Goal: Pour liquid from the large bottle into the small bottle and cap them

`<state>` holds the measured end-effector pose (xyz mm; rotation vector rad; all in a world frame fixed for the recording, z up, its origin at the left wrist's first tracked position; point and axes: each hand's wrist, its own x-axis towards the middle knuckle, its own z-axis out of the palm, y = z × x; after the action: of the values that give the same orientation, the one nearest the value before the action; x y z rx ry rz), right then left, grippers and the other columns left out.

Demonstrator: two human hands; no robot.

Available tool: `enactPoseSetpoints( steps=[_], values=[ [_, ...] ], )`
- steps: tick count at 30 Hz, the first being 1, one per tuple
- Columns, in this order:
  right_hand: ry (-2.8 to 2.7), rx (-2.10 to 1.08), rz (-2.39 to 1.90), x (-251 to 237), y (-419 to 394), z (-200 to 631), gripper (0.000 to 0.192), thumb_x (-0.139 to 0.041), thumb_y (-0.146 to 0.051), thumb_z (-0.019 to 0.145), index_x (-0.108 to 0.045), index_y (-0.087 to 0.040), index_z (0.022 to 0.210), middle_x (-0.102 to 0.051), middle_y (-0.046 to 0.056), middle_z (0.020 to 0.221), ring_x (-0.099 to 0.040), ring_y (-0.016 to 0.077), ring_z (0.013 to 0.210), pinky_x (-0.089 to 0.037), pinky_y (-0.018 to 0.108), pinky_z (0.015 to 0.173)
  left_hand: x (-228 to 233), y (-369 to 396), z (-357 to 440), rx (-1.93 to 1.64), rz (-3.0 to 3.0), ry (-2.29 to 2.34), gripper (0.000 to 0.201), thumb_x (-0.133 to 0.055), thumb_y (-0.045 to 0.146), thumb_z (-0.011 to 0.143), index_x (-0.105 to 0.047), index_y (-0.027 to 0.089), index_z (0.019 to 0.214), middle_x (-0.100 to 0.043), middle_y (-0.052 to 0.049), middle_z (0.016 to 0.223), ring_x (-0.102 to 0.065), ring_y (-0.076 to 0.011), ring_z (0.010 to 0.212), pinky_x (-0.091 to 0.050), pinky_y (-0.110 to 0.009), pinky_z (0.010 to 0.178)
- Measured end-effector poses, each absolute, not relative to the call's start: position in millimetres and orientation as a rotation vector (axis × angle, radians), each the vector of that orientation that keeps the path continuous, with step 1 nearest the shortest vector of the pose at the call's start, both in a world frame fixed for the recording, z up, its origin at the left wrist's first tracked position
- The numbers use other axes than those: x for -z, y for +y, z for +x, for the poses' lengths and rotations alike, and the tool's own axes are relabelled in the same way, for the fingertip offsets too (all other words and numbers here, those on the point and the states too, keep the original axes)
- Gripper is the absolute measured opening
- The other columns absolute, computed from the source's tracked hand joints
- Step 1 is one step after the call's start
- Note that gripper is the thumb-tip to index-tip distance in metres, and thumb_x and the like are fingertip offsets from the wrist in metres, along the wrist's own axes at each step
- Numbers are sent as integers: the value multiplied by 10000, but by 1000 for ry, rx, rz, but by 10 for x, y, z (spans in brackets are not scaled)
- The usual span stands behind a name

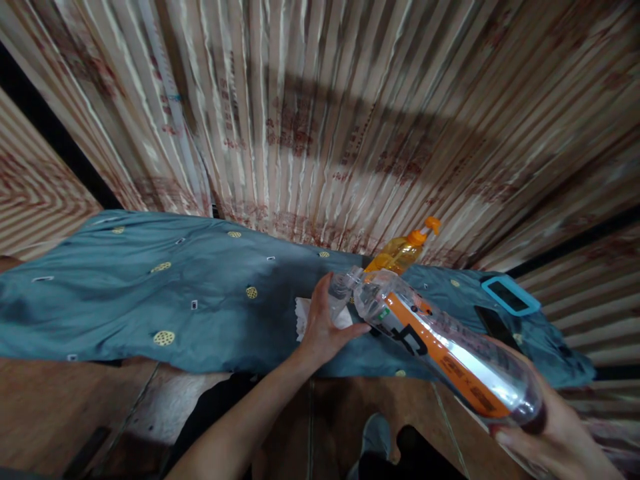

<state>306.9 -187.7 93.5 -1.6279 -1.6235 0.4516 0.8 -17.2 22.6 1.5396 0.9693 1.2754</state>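
My right hand [540,407] grips the base end of a large clear plastic drink bottle [450,353] with an orange and silver label. The bottle lies tilted, its neck pointing left towards my left hand, and a little dark liquid shows at its base. My left hand [320,317] curves its fingers and thumb around a small clear container [340,293], whose exact kind I cannot make out. The bottle's neck is at the container's top; whether they touch is unclear. Under my left hand lies a white scalloped napkin [301,313], partly covered.
A yellow pump bottle [397,253] with an orange top stands behind the drink bottle. At the right lie a blue-framed device [510,295] and a dark phone-like slab [495,323]. A teal patterned cloth [210,300] covers the table; a pleated curtain [310,133] hangs behind.
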Motion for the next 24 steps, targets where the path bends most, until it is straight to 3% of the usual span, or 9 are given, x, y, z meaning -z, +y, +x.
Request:
enactPoseSetpoints(
  steps=[11,17,24],
  values=[
    [-1492,-667,-1575,-1024,-1652,3044,831,-947,-425,609,-670,-178,1352,-649,145,1314,-662,361,1167,-587,304,930,-223,-140,-5,-1305,1512,973,1140,-916,588,611,-343,238,1532,-425,-178,1579,-414,-411,1483,-301,-620,1251],
    [-1582,-537,-1539,-953,-1772,3027,773,-898,-460,714,-607,-213,1386,-667,107,1296,-693,295,1122,-575,223,905,-235,-151,-3,-1307,1506,934,1048,-903,583,643,-387,258,1495,-482,-156,1525,-453,-394,1450,-316,-625,1240],
    [-1710,-367,-1675,-1016,-1917,3021,820,-880,-495,735,-553,-175,1417,-654,130,1308,-677,326,1149,-597,292,933,-172,-135,26,-1314,1560,923,1068,-871,655,643,-377,227,1488,-453,-187,1543,-430,-416,1465,-304,-656,1236]
  ],
)
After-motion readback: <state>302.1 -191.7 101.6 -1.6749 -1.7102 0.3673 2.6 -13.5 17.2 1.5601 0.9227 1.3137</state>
